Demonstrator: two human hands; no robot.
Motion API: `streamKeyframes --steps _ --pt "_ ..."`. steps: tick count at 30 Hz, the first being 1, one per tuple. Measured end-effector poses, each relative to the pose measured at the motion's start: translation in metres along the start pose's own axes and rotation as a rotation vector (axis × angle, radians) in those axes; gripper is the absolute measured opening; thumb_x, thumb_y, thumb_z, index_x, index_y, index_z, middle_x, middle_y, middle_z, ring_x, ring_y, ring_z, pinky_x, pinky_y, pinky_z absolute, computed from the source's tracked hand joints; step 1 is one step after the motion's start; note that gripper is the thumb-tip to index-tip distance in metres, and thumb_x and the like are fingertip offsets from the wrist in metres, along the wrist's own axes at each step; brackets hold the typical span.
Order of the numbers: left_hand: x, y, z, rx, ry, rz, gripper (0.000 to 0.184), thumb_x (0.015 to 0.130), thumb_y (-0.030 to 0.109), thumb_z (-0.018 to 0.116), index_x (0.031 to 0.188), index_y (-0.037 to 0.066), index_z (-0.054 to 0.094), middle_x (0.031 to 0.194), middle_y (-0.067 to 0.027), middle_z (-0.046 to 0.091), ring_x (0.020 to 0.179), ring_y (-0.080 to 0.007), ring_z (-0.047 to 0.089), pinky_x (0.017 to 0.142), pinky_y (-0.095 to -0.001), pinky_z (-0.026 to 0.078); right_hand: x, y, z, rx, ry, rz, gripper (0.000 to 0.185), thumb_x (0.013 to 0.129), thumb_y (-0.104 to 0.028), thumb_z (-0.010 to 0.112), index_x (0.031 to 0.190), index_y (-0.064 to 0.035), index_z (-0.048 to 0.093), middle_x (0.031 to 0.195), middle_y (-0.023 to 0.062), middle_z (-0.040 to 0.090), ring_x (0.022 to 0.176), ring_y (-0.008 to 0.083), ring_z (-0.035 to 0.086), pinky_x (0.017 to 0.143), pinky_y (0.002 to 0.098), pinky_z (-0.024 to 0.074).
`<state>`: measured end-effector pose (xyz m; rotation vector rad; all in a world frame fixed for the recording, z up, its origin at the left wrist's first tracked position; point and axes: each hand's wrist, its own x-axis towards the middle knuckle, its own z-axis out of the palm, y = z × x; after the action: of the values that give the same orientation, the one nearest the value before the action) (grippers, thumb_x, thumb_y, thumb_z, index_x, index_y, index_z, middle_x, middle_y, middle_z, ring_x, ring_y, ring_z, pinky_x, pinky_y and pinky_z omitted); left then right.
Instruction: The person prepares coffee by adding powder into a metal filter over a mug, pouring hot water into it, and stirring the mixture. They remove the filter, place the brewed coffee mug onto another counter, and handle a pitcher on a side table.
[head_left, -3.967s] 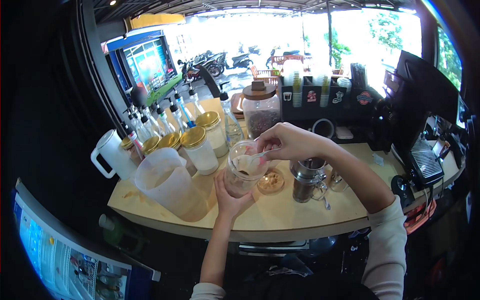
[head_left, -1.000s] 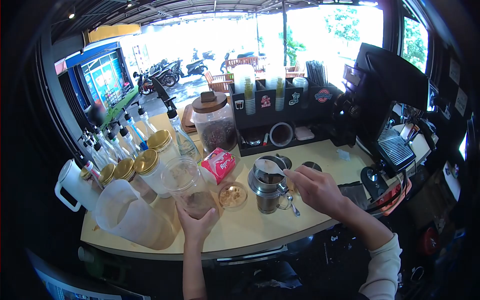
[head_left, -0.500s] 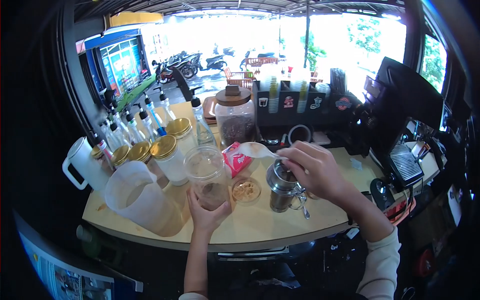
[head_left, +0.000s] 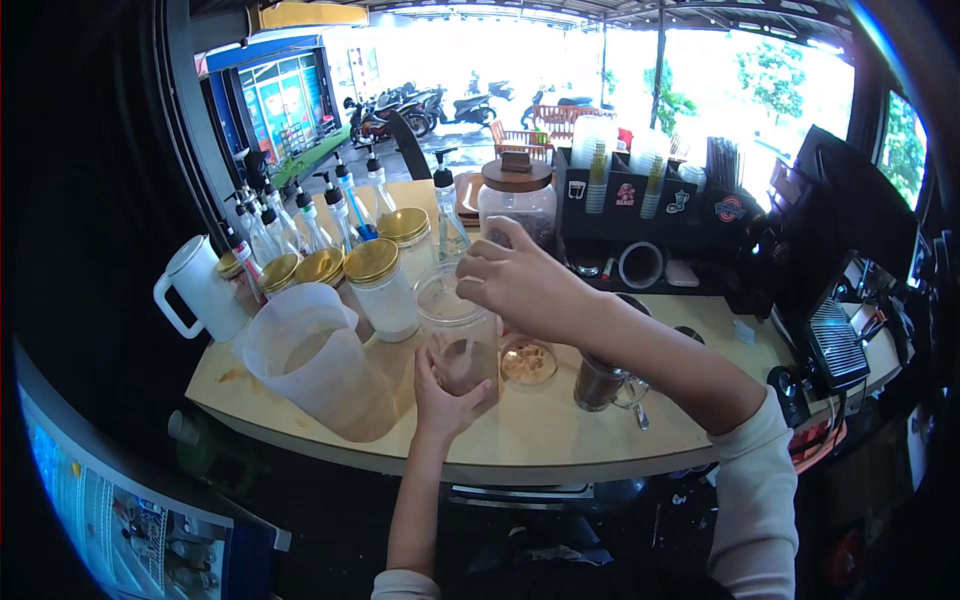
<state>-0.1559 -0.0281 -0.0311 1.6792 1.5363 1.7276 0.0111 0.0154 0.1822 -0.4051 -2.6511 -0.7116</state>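
Note:
My left hand (head_left: 447,405) wraps round the lower part of a clear plastic jar (head_left: 458,315) with brown powder in its bottom. Over the jar's mouth, my right hand (head_left: 505,275) is closed on the handle of a white spoon, which reaches down into the jar and is only faintly seen through its wall. Right of the jar lies a round lid (head_left: 530,362) with light brown powder in it. Beneath my right forearm stands a glass mug (head_left: 597,388) of dark drink, its top hidden by the arm. A metal spoon (head_left: 642,415) lies beside the mug.
A frosted pitcher (head_left: 300,330), gold-lidded jars (head_left: 375,285), a white jug (head_left: 197,290) and several pump bottles (head_left: 447,215) crowd the left. Behind stand a wooden-lidded bean jar (head_left: 517,200) and a black cup holder (head_left: 625,225). A dark machine (head_left: 835,240) is at right.
My right hand has moved left from above the mug to the jar's mouth, taking the white spoon into the jar. My left hand keeps its hold; the whole view has shifted.

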Motion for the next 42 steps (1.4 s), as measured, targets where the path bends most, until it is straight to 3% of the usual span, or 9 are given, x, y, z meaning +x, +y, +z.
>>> streamKeyframes --steps 4,9,11,14,17,22,28,31,42 --pt "0.001 0.004 0.001 -0.112 -0.026 -0.011 0.101 0.057 0.021 0.088 0.137 0.001 0.029 0.127 -0.0175 0.048 0.121 -0.0294 0.048 0.101 -0.0404 0.04 -0.039 0.007 -0.019 0.117 0.192 0.097 0.031 0.07 -0.001 0.065 0.099 -0.0096 0.067 0.109 0.0041 0.061 0.109 0.0208 0.055 0.106 0.0468 0.0308" --pt "0.0 0.015 0.001 -0.192 0.035 -0.022 0.1 0.057 0.021 0.088 0.136 0.0 0.03 0.128 -0.0193 0.045 0.125 -0.03 0.043 0.103 -0.0413 0.038 -0.142 0.019 -0.021 0.275 0.533 0.584 0.029 0.073 0.01 0.055 0.097 -0.0051 0.064 0.104 0.0099 0.059 0.104 0.027 0.057 0.092 0.0384 0.0416" --pt "0.001 0.027 -0.004 0.074 0.253 0.299 0.086 0.062 0.017 0.084 0.132 0.001 0.036 0.128 -0.0195 0.043 0.123 -0.0297 0.042 0.099 -0.0411 0.039 -0.193 0.018 -0.01 0.333 0.627 0.773 0.029 0.076 0.012 0.054 0.099 -0.0031 0.063 0.104 0.0114 0.059 0.102 0.0278 0.058 0.088 0.0349 0.0441" --pt "-0.01 0.026 0.009 0.126 0.43 0.447 0.063 0.068 0.013 0.078 0.122 0.001 0.048 0.12 -0.0172 0.049 0.112 -0.0296 0.048 0.094 -0.0411 0.041 -0.265 0.009 0.024 0.275 0.669 1.063 0.023 0.082 0.007 0.055 0.103 -0.0008 0.061 0.103 0.0117 0.058 0.095 0.0234 0.059 0.085 0.032 0.045" --pt "-0.015 0.061 0.028 -0.017 0.146 0.544 0.044 0.072 0.01 0.073 0.111 0.002 0.055 0.11 -0.0146 0.054 0.103 -0.0292 0.052 0.089 -0.0401 0.042 -0.325 0.001 0.079 0.583 0.762 1.384 0.014 0.091 -0.002 0.054 0.104 0.0012 0.059 0.098 0.0088 0.059 0.089 0.0169 0.058 0.08 0.0287 0.0454" --pt "0.004 0.107 0.065 -0.037 -0.102 0.568 0.049 0.074 0.012 0.073 0.118 0.001 0.054 0.116 -0.0147 0.056 0.107 -0.0292 0.055 0.091 -0.0369 0.044 -0.332 -0.02 0.096 0.769 0.934 1.385 0.017 0.099 -0.014 0.049 0.095 0.0007 0.057 0.082 0.0031 0.056 0.078 0.0091 0.054 0.072 0.0239 0.0444" --pt "0.024 0.119 0.096 -0.352 -0.419 0.266 0.078 0.069 0.016 0.08 0.134 -0.001 0.041 0.128 -0.0155 0.052 0.122 -0.026 0.05 0.105 -0.0369 0.037 -0.331 -0.028 0.098 0.844 0.92 1.356 0.025 0.099 -0.015 0.05 0.077 -0.0028 0.05 0.065 -0.0024 0.048 0.06 0.0048 0.042 0.056 0.0221 0.0365" --pt "0.033 0.122 0.096 -0.298 -0.573 0.196 0.089 0.068 0.011 0.082 0.141 0.002 0.032 0.137 -0.0142 0.044 0.126 -0.023 0.046 0.106 -0.0358 0.037 -0.328 -0.03 0.092 0.939 0.934 1.32 0.025 0.099 -0.016 0.05 0.078 -0.0027 0.05 0.066 -0.002 0.048 0.062 0.005 0.043 0.058 0.0221 0.0365" --pt "0.033 0.125 0.105 -0.202 -0.534 0.066 0.087 0.056 0.012 0.086 0.132 0.002 0.044 0.12 -0.0129 0.059 0.114 -0.0227 0.057 0.1 -0.0359 0.043 -0.323 -0.032 0.078 1.05 0.943 1.356 0.023 0.098 -0.017 0.052 0.079 -0.0048 0.048 0.07 -0.0008 0.048 0.065 0.0066 0.044 0.062 0.0224 0.0372"
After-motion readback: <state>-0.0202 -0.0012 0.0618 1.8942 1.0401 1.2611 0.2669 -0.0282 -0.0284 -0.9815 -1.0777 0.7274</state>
